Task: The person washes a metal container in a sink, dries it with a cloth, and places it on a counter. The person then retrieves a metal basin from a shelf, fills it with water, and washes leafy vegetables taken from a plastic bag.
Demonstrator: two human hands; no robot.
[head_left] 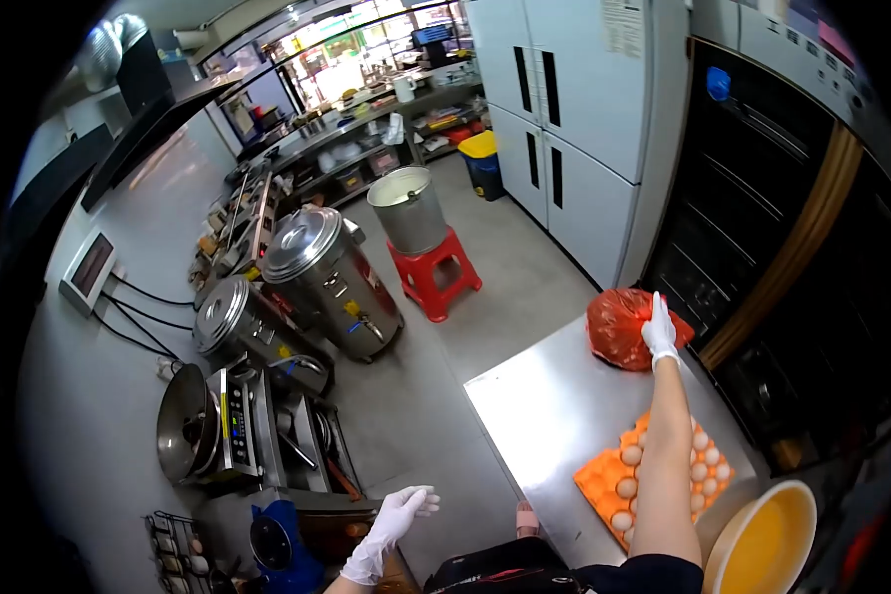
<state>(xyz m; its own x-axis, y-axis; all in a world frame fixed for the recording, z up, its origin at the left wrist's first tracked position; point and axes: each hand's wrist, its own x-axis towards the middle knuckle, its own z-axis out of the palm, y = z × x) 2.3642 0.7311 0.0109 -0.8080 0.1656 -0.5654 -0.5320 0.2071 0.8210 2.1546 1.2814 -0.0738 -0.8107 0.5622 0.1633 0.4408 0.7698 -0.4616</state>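
My right hand (659, 333), in a white glove, reaches across the steel table (535, 396) and grips a red plastic bag (619, 332) near its far end. What the bag contains is hidden. Under my right forearm lies an orange egg tray (601, 482) with several pale eggs (626, 487), partly covered by the arm. A pale bowl (808, 505) of yellow-orange liquid stands at the near right, beside the tray. My left hand (403, 517), gloved too, hangs in the air left of the table with its fingers stretched out and nothing in them.
A metal bucket (421, 220) rests on a red stool (434, 275) ahead. Two lidded steel boilers (332, 287) line the left, with a wok (183, 426) nearer. A tall fridge (574, 119) and a dark glass-fronted cabinet (752, 188) flank the right side.
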